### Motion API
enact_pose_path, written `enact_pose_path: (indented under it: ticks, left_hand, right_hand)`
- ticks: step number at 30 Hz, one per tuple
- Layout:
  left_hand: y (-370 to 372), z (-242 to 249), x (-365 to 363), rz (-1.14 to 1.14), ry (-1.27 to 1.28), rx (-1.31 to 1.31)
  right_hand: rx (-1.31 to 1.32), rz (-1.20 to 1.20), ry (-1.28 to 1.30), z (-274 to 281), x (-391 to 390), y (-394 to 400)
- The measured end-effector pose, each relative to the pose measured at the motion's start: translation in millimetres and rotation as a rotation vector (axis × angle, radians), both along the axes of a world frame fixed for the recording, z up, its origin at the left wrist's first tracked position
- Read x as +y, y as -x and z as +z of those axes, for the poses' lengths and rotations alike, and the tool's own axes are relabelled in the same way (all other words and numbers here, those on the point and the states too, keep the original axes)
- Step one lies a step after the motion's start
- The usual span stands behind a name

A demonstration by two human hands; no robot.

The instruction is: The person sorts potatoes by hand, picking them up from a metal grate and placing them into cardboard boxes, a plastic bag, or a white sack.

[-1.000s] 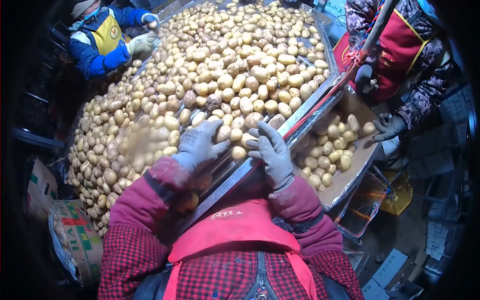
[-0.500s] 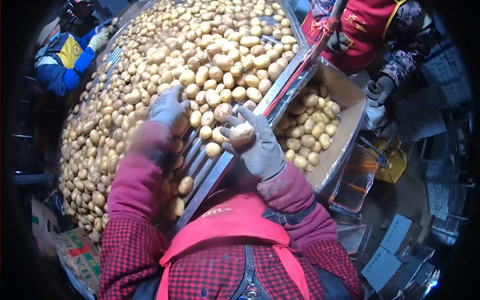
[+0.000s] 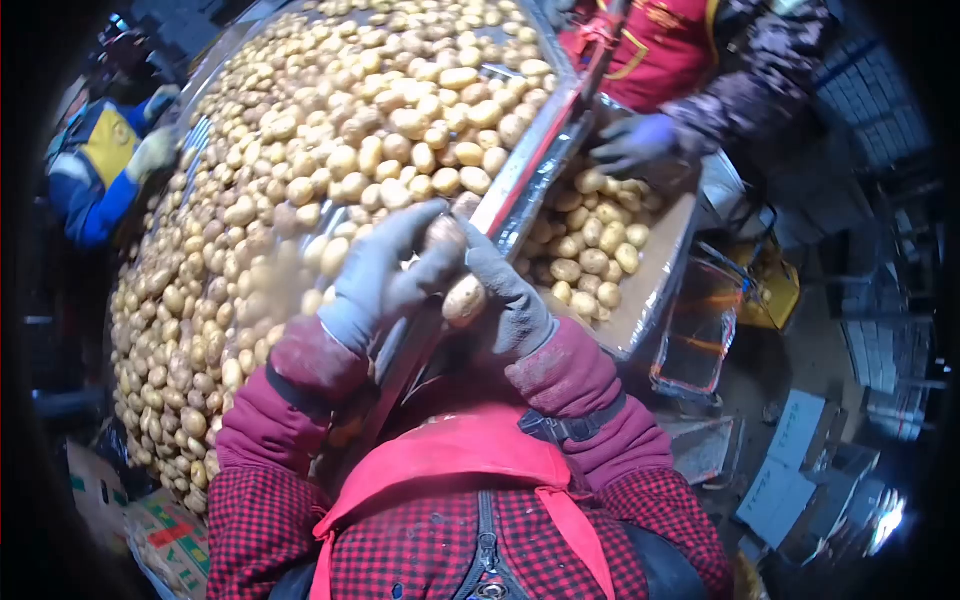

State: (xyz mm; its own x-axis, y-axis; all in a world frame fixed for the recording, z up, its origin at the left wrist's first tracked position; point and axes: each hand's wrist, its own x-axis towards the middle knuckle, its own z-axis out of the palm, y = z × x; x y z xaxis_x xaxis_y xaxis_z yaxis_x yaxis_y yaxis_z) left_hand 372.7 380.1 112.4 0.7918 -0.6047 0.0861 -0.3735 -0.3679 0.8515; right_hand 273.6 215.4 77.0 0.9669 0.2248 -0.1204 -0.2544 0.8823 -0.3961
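Observation:
My left hand [image 3: 385, 268], in a grey glove, has its fingers curled round a potato [image 3: 445, 235] close to the sorting table's metal edge [image 3: 505, 195]. Facing it, my right hand [image 3: 508, 300], also gloved, holds another potato [image 3: 464, 300] on its palm side. The two hands are close together, fingertips near each other. Beyond them a large heap of potatoes [image 3: 390, 130] covers the slatted table. To the right, a lined cardboard box [image 3: 655, 270] holds more potatoes.
A co-worker in a red apron [image 3: 665, 50] has a gloved hand [image 3: 635, 143] over the box. Another person in blue and yellow [image 3: 105, 150] stands at the far left. A yellow container [image 3: 775, 295] and flat cartons [image 3: 785, 465] lie at the right.
My left hand has come off the heap toward my right hand and now holds a potato. My right hand has turned inward. The co-worker's hand has moved over the box.

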Motion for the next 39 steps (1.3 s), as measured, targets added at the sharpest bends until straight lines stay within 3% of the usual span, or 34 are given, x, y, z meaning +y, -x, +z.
enact_pose_path:
  ticks: [1, 3, 4, 5, 7, 9, 10, 11, 13, 14, 15, 16, 17, 20, 22, 23, 25, 27, 31, 33, 36, 37, 39]
  left_hand:
    - [10, 9, -13, -0.147, -0.051, -0.135]
    - [30, 17, -28, -0.229, -0.082, -0.003]
    - [33, 17, -32, -0.277, -0.037, 0.191]
    - [30, 8, -39, -0.428, 0.059, 0.204]
    - [27, -13, -32, -0.456, -0.042, 0.074]
    - [25, -29, -22, -0.485, -0.130, -0.118]
    - [28, -27, -24, -0.507, -0.166, -0.159]
    - [30, -22, -25, -0.517, -0.200, -0.207]
    - [35, -14, -33, -0.514, -0.294, -0.292]
    - [35, -14, -35, -0.511, -0.302, -0.292]
    - [34, -17, -35, -0.501, -0.319, -0.290]
    - [33, -18, -35, -0.502, -0.299, -0.261]
    - [33, -17, -38, -0.486, -0.311, -0.263]
    - [29, -9, -40, -0.570, -0.299, -0.305]
    - [27, -11, -38, -0.566, -0.236, -0.196]
    - [29, -24, -33, -0.529, -0.148, -0.272]
    - [34, -24, -19, -0.512, -0.141, -0.366]
    - [36, -29, -9, -0.503, -0.027, -0.346]
    - [35, -11, 49, -0.285, -0.076, -0.373]
    - [30, -2, 86, -0.071, -0.139, -0.296]
    - [23, -2, 151, 0.204, -0.379, -0.351]
    - [29, 15, 163, 0.303, -0.643, -0.245]
    - [30, 19, 196, 0.382, -0.910, -0.159]
  right_hand:
    - [-0.004, -0.076, -0.041, 10, 3, 3]
    - [0.061, -0.142, -0.019, 3, -12, 18]
    - [0.046, -0.138, 0.024, -41, -27, 26]
    - [0.053, -0.252, 0.147, -43, -43, 38]
    - [0.119, -0.301, -0.034, -34, -89, 88]
    - [0.333, -0.671, 0.131, -47, -132, 147]
    - [0.292, -0.930, 0.376, -65, -156, 181]
    - [0.502, -0.992, 0.333, -27, -164, 215]
    - [0.621, -1.393, 0.426, -68, -197, 292]
    - [0.308, -1.225, 0.338, -118, -231, 374]
    - [0.593, -1.533, 0.273, -103, -219, 387]
    - [0.660, -1.665, 0.397, -98, -208, 400]
    - [0.642, -1.435, 0.629, -161, -223, 482]
    - [1.278, -1.387, 0.444, -132, -195, 460]
    - [1.127, -1.221, 0.745, -102, -198, 376]
    - [1.039, -1.098, 0.731, -109, -204, 362]
    - [0.944, -1.130, 0.979, -112, -233, 339]
    - [0.602, -0.909, 1.213, -62, -206, 242]
    - [0.022, -0.641, 1.054, -56, -164, 116]
    - [0.006, -0.464, 1.113, -21, -100, 53]
    - [-0.067, -0.249, 0.977, -5, -31, 0]
    - [-0.070, -0.189, 0.947, 4, -6, -8]
    - [-0.061, -0.032, 0.827, -5, 28, -19]
